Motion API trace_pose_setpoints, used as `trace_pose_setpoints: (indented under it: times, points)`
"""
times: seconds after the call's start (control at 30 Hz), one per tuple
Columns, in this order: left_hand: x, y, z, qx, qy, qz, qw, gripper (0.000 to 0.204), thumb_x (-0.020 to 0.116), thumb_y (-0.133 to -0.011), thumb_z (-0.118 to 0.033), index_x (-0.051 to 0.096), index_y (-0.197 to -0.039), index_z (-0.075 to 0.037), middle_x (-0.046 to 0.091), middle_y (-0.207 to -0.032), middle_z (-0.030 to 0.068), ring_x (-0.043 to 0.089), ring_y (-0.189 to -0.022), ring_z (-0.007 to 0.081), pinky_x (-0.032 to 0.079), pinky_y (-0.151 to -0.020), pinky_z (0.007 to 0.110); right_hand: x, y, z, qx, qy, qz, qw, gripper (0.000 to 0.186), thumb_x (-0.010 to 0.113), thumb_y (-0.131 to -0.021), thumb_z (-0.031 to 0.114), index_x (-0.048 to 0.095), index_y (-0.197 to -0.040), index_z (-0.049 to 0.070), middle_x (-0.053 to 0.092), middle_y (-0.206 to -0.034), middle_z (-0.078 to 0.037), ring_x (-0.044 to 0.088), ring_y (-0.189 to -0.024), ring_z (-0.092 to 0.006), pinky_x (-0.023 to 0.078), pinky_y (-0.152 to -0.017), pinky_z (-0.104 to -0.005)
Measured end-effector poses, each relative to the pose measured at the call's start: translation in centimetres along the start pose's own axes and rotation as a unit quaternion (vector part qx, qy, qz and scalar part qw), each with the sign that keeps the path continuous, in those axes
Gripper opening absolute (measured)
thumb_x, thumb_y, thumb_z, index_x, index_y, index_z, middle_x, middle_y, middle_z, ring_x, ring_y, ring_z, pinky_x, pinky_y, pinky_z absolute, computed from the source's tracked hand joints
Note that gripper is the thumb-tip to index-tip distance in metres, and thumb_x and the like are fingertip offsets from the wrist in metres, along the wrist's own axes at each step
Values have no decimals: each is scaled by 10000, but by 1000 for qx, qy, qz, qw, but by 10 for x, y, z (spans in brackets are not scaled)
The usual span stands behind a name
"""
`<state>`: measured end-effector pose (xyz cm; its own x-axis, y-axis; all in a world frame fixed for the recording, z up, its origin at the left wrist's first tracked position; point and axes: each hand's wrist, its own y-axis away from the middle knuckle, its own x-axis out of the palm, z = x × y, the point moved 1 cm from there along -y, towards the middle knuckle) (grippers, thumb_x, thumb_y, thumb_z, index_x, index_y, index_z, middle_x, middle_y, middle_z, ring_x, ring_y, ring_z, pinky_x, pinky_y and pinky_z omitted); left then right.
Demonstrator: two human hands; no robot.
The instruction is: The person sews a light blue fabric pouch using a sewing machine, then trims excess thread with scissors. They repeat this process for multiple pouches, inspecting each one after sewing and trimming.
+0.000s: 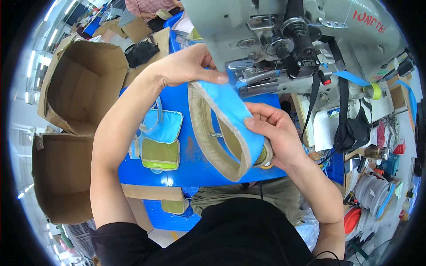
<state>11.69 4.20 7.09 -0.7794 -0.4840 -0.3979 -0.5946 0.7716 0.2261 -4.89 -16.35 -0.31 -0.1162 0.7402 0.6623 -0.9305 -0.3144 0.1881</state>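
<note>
An unfinished fabric pouch, light blue inside and khaki outside with a pale binding along its edge, hangs as an open loop between my hands. My left hand pinches its upper end, right beside the needle area of the sewing machine. Closed on the blue band lower down, my right hand has its thumb on top. A greenish mesh part shows beneath the right fingers. On the blue tabletop, left of the pouch, lie a blue fabric piece and an olive-green pouch.
Two cardboard boxes, an upper one and a lower one, stand at the left. A black bag rests behind them. Tape reels and tools crowd the right side. Blue binding tape runs to the machine. Another person sits far off.
</note>
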Motion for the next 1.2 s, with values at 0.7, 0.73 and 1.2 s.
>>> trace_pose_setpoints:
  times: [0.7, 0.73, 1.2]
  points:
    - [-13, -39, 0, 102, -40, -52, 993, 377, 768, -897, -63, 667, -1252, 14, 725, -1142, 98, 647, -1059, 147, 530, -924, 314, -1, -22, -8, -50, -80, -49, 994, 337, 702, -958, 73, 663, -1273, -41, 748, -993, -70, 698, -851, -92, 558, -776, -245]
    - [-14, -42, -3, 109, -45, -55, 992, 376, 767, -898, -64, 667, -1252, 15, 725, -1143, 99, 647, -1060, 148, 530, -925, 315, 0, -23, -9, -57, -87, -51, 993, 329, 701, -959, 71, 664, -1266, -43, 746, -980, -67, 695, -842, -89, 555, -766, -241]
    - [-29, -56, 17, 121, -94, -87, 984, 373, 753, -909, -89, 656, -1253, 20, 722, -1156, 107, 648, -1064, 158, 530, -931, 325, 12, -17, -9, -79, -100, -92, 988, 289, 719, -958, 85, 665, -1193, -74, 756, -1005, -111, 715, -850, -120, 571, -777, -267]
